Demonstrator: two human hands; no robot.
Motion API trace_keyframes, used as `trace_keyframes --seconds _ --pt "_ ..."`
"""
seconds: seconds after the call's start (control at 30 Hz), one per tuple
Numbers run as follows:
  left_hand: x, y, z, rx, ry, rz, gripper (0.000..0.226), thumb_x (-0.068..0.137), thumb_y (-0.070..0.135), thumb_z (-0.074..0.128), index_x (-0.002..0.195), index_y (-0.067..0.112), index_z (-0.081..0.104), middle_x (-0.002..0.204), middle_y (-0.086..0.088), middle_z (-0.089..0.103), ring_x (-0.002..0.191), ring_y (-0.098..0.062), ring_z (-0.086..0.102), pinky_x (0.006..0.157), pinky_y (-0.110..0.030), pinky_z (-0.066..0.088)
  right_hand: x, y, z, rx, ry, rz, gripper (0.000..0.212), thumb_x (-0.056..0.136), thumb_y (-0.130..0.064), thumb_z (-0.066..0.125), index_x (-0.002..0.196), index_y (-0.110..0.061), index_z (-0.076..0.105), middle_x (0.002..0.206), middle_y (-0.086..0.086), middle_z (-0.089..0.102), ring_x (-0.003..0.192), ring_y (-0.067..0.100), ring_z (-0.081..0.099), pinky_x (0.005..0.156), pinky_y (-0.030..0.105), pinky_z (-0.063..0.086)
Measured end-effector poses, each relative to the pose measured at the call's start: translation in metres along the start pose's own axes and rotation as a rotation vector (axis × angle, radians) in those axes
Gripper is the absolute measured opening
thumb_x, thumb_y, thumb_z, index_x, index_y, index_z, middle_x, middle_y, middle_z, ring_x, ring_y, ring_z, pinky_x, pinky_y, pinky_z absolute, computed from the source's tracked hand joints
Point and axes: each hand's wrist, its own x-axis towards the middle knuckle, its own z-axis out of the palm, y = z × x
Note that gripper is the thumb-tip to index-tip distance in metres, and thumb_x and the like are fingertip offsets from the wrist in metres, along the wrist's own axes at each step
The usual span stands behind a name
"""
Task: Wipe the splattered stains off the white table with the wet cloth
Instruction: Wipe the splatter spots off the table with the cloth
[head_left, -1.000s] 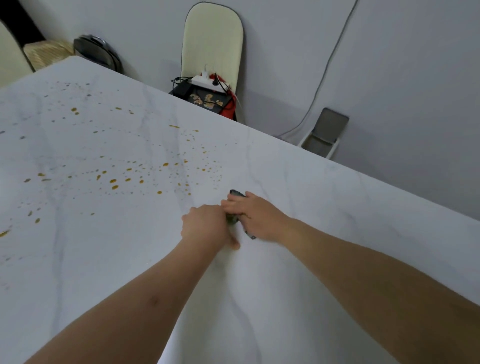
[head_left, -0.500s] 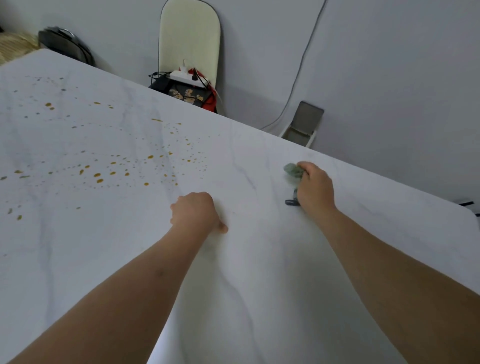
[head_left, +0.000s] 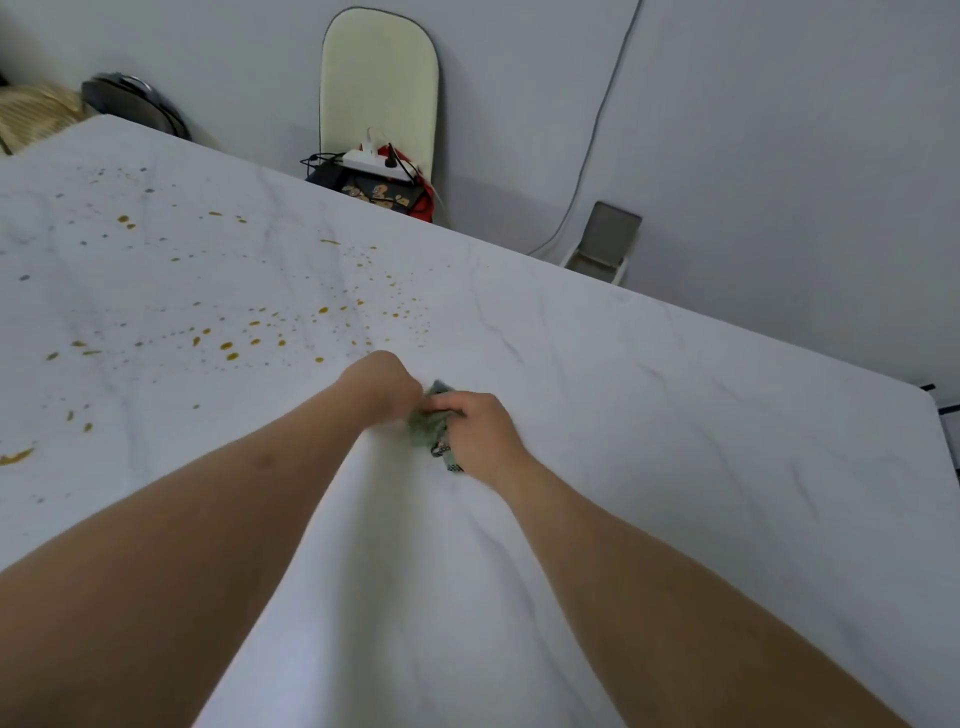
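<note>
A white marble-veined table (head_left: 649, 415) fills the view. Yellow-brown splattered stains (head_left: 228, 345) dot its left half. A small crumpled green cloth (head_left: 428, 428) lies bunched on the table between my two hands. My right hand (head_left: 480, 431) grips the cloth with curled fingers. My left hand (head_left: 382, 384) is a closed fist right against the cloth's left side; whether its fingers hold the cloth is hidden. Both hands sit just right of the nearest stains.
Beyond the table's far edge stands a cream chair (head_left: 379, 88) with a power strip (head_left: 371, 161) and a dark bag on its seat. A grey bin (head_left: 605, 244) sits by the wall. A dark round object (head_left: 135, 104) lies at far left.
My right hand, which had swung out to the right with the cloth, has come back left. It now meets my left fist again. The left hand stayed almost in place.
</note>
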Motion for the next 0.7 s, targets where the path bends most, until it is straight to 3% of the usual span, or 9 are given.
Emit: trace_keyframes --seconds 0.1,0.17,0.23,0.33,0.4,0.5,0.57,0.63,0.7 --pt "-0.013 -0.039 0.008 -0.119 0.12 0.003 0.012 0.09 0.008 0.05 0.089 0.014 0.06 0.105 -0.011 0.062 0.092 -0.027 0.056 0.083 -0.032 0.049 0.005 -0.014 -0.015 0.293 0.111 0.091 0.038 0.088 0.012 0.046 0.097 -0.009 0.076 0.09 0.009 0.076 0.08 0.026 0.071 0.067 0.031 0.058" --pt "-0.024 -0.058 0.017 -0.085 0.139 0.022 0.022 0.086 0.007 0.053 0.103 0.011 0.066 0.116 -0.011 0.062 0.107 -0.029 0.059 0.087 -0.03 0.045 0.011 -0.017 -0.042 0.224 0.267 0.064 0.033 0.088 0.008 0.052 0.093 -0.013 0.077 0.09 0.008 0.077 0.085 0.026 0.073 0.074 0.033 0.058" --pt "-0.033 -0.066 0.021 -0.017 0.076 0.078 0.046 0.085 0.01 0.06 0.131 0.01 0.061 0.131 -0.009 0.061 0.122 -0.03 0.057 0.094 -0.031 0.045 0.015 -0.012 -0.072 -0.065 0.369 0.031 0.034 0.091 0.001 0.05 0.107 -0.018 0.074 0.108 0.005 0.074 0.102 0.028 0.069 0.086 0.033 0.054" --pt "-0.034 -0.07 0.024 0.07 -0.018 0.136 0.052 0.083 0.015 0.068 0.133 0.009 0.055 0.13 -0.01 0.059 0.121 -0.029 0.056 0.089 -0.029 0.043 0.014 0.01 -0.103 -0.854 0.492 0.012 0.04 0.097 -0.021 0.049 0.137 -0.025 0.056 0.141 0.004 0.049 0.122 0.035 0.048 0.101 0.042 0.042" --pt "-0.034 -0.07 0.026 0.14 -0.05 0.145 0.05 0.078 0.018 0.075 0.123 0.007 0.054 0.121 -0.009 0.056 0.115 -0.03 0.057 0.082 -0.031 0.044 0.01 0.025 -0.095 -0.945 0.459 -0.012 0.045 0.096 -0.022 0.05 0.142 -0.024 0.052 0.135 0.01 0.044 0.114 0.039 0.049 0.098 0.042 0.043" --pt "-0.034 -0.068 0.032 0.234 -0.08 0.152 0.077 0.062 0.03 0.092 0.124 0.006 0.054 0.125 -0.009 0.047 0.118 -0.03 0.054 0.091 -0.037 0.049 0.009 0.03 -0.058 -0.942 0.426 -0.036 0.046 0.095 -0.024 0.051 0.14 -0.015 0.054 0.131 0.018 0.046 0.103 0.043 0.058 0.092 0.043 0.049" --pt "-0.034 -0.067 0.036 0.258 -0.072 0.163 0.084 0.055 0.035 0.095 0.123 0.007 0.054 0.126 -0.008 0.044 0.119 -0.029 0.052 0.094 -0.04 0.05 0.005 0.022 -0.02 -0.984 0.309 -0.149 0.045 0.094 -0.028 0.052 0.137 -0.017 0.055 0.13 0.015 0.049 0.097 0.042 0.06 0.085 0.042 0.051" --pt "-0.035 -0.067 0.039 0.247 -0.044 0.202 0.067 0.06 0.034 0.091 0.113 0.013 0.056 0.117 -0.006 0.047 0.104 -0.025 0.055 0.082 -0.036 0.05 -0.004 0.012 0.022 -0.984 0.122 -0.288 0.043 0.092 -0.032 0.054 0.134 -0.025 0.056 0.129 0.007 0.051 0.094 0.037 0.062 0.082 0.04 0.052" --pt "-0.036 -0.071 0.036 0.147 0.021 0.223 0.034 0.073 0.025 0.075 0.099 0.016 0.054 0.102 -0.003 0.057 0.088 -0.021 0.06 0.067 -0.027 0.044 -0.012 0.004 0.054 -1.004 -0.014 -0.393 0.043 0.09 -0.028 0.055 0.133 -0.029 0.057 0.138 0.002 0.048 0.094 0.035 0.062 0.082 0.04 0.053"
